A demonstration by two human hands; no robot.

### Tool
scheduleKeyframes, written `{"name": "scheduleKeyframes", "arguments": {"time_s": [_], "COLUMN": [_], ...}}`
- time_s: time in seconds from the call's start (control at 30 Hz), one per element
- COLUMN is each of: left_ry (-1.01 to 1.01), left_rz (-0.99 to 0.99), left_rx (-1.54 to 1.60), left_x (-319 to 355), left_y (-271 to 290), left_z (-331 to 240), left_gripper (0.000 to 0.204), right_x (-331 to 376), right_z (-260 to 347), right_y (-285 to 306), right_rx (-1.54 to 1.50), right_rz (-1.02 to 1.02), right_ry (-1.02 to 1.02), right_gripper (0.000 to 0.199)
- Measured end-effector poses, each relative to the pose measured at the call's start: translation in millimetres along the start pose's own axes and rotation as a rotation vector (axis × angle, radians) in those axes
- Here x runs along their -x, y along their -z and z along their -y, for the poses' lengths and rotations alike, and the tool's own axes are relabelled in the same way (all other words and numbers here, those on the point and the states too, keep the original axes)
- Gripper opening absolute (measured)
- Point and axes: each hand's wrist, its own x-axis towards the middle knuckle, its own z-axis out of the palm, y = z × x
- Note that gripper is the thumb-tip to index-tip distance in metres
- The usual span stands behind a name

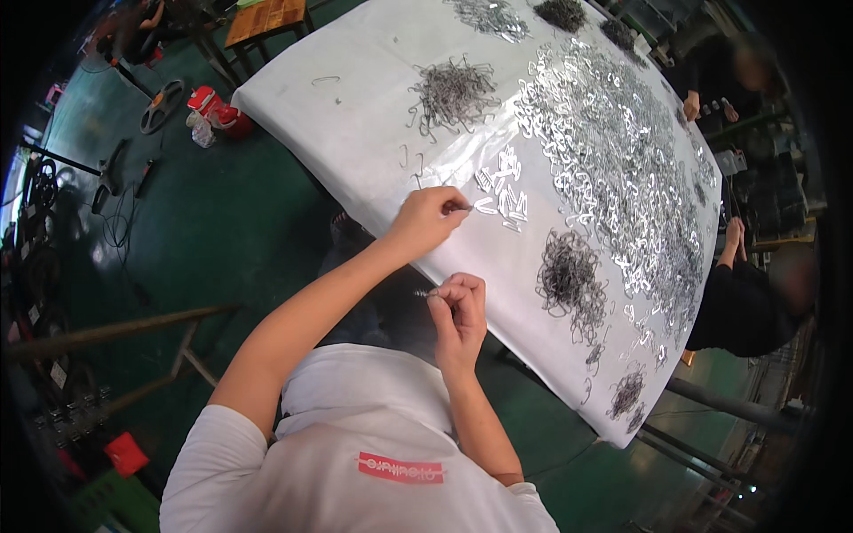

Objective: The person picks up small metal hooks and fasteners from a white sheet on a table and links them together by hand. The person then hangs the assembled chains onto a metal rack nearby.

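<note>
Over the near edge of the table, my left hand [426, 222] is closed in a pinch. Its fingertips are right beside a few silver U-shaped clips [509, 200] lying in a small loose group; a tiny dark bit shows at the fingertips, too small to name. Nearer my body, my right hand [459, 313] is raised just off the table edge. Thumb and fingers pinch a small bundle of dark wire pieces [422, 294], whose ends stick out to the left. Bent wire loops [453, 94] lie in a dark heap beyond my left hand.
A white-covered table [355, 133] bears a broad spread of silver clips [595, 151] and another wire heap [569, 275] at right. Two people [751, 298] sit along the far right side. A red container [213, 111] and wooden stool [265, 22] stand at the left.
</note>
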Motion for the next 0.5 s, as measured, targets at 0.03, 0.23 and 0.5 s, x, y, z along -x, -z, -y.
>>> {"name": "scheduleKeyframes", "arguments": {"time_s": [0.03, 0.23, 0.5], "left_ry": [0.079, 0.250, 0.200], "left_rz": [0.027, -0.042, -0.049], "left_rx": [0.168, 0.530, 0.368], "left_x": [15, 79, 103], "left_y": [10, 49, 67], "left_z": [-5, -36, -50], "left_gripper": [0.018, 0.015, 0.014], "right_x": [0, -2, -9], "right_z": [0, -4, -4], "right_y": [-1, -11, -19], "right_rx": [0.011, -0.005, 0.080], "right_rz": [0.003, 0.035, 0.030], "right_ry": [0.000, -0.002, 0.080], "right_gripper": [0.005, 0.007, 0.008]}}
